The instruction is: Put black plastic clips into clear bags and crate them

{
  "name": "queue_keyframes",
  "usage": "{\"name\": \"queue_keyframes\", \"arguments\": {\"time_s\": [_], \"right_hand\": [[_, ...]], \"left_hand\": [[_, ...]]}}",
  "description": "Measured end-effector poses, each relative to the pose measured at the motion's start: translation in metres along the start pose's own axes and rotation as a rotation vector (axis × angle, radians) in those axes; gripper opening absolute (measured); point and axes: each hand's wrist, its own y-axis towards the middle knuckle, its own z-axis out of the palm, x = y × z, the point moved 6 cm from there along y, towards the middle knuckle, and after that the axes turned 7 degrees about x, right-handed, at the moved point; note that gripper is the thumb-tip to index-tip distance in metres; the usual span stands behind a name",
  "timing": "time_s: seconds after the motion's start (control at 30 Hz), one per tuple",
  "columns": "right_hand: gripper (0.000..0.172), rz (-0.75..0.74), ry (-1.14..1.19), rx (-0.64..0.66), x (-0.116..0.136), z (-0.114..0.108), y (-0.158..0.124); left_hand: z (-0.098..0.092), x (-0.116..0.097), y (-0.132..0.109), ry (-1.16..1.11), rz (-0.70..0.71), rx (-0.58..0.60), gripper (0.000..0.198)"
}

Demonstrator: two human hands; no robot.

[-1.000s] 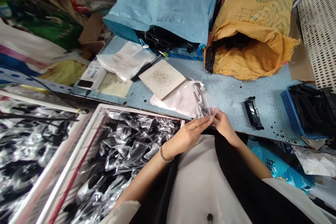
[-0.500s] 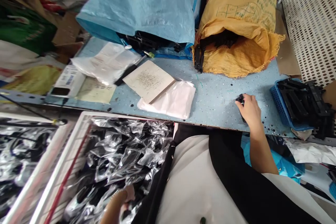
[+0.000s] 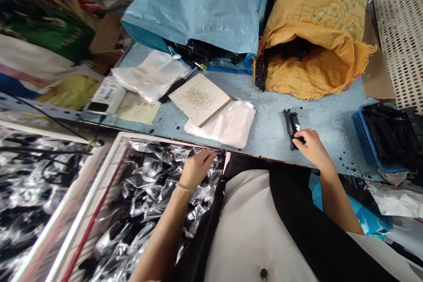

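Observation:
My right hand [image 3: 312,145] reaches over the blue tabletop, its thumb and fingers closed on the near end of a narrow black plastic part [image 3: 291,124]. The part lies lengthwise away from me. A small bright reflection or clear piece shows along its side. My left hand [image 3: 198,167], with a twisted bracelet at the wrist, is above the bin [image 3: 99,185] of clear-bagged black items, close to the table's front edge. Its fingers look curled together; whatever may be in them is hidden. To the right of it lies a stack of clear plastic bags [image 3: 236,130], partly under a square board [image 3: 194,97].
A blue sack [image 3: 198,9] and a yellow sack [image 3: 320,13], both with black parts inside, stand along the back. At right is a blue basket [image 3: 361,139] of black parts. More plastic bags [image 3: 152,72], a white box [image 3: 107,94] and a paper note [image 3: 137,108] lie left.
My left hand has moved up from low in the bin to near the table edge. The black part now shows more fully under my right hand. The whole view has shifted slightly.

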Motion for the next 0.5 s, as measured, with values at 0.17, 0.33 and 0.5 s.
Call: {"name": "queue_keyframes", "arguments": {"time_s": [0.17, 0.33, 0.5], "right_hand": [[0.034, 0.219, -0.075, -0.132, -0.028, 0.003, -0.005], [0.029, 0.330, 0.288, -0.007, -0.046, 0.010, -0.006], [0.029, 0.268, 1.243, 0.268, 0.016, 0.053, 0.011]], "left_hand": [[0.028, -0.053, 0.080, 0.251, 0.137, -0.060, 0.013], [0.024, -0.025, 0.106, -0.134, -0.091, 0.027, 0.017], [0.023, 0.006, 0.107, -0.685, -0.310, 0.110, 0.023]]}}
